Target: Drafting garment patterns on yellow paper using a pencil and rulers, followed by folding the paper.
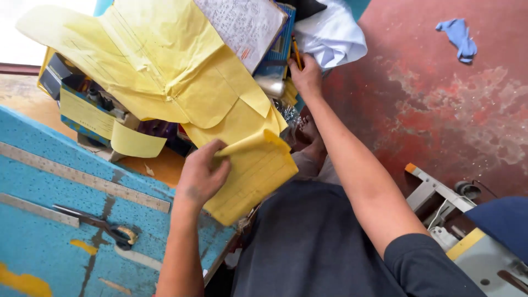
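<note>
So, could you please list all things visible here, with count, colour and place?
yellow paper patterns: several, yellow, piled at top left
folded yellow piece: one, yellow, centre
notebook: one, white handwritten page, on the pile
white cloth: one, top centre
blue rag: one, on the red floor, top right
metal rulers: two, grey, on the blue table
scissors: one, dark, on the table
left hand: grips the folded piece
right hand: reaches beside the notebook

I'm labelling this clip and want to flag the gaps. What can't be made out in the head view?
- Right hand: fingertips hidden among the books and white cloth.
- Left hand: its fingers are hidden behind the folded yellow paper.
- Box: contents covered by yellow paper patterns.
- Scissors: handles blurred.
</note>
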